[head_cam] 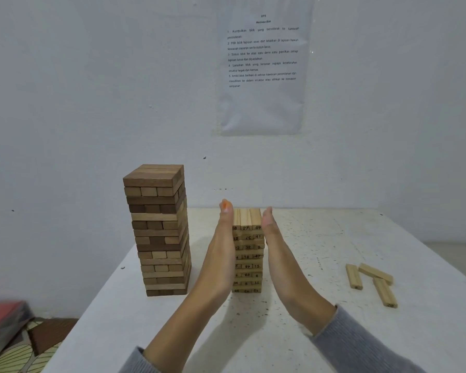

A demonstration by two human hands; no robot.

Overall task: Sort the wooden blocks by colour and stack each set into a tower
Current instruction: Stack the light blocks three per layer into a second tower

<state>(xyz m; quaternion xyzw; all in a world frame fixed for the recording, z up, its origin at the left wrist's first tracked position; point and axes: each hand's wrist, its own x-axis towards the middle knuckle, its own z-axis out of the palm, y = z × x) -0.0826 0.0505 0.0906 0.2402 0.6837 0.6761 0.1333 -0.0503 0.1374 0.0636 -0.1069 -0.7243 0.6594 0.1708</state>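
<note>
a pale tower (247, 261) of light wooden blocks stands on the white table (334, 335), near its middle, with printed numbers on the block ends that face the camera. both hands are flat with fingers straight, one on each side of this tower. the left hand (221, 254) lies against its left face and the right hand (276, 249) against its right face, palms turned inward so the stack sits between them. neither hand curls round anything. the fingertips reach about to the top layer, and an orange nail shows on the left hand. grey sleeves (361, 345) cover the forearms, the left one pushed further up the arm.

to the left of the pale tower, apart from it and close to the table's left edge, stands the dark tower (159, 232). it is taller, built of brown blocks in mixed darker and lighter shades, its layers crossing in turn.

three loose light blocks (375, 273) lie flat on the table well to the right of the hands. two of them touch at one end and the third lies just beside them.

on the white wall behind, a printed sheet (261, 68) in a clear cover hangs above the pale tower. at the lower left, below table level, a blurred red thing (3, 316) shows, and a dark brown piece (49, 337) lies on a leaf-patterned surface.
</note>
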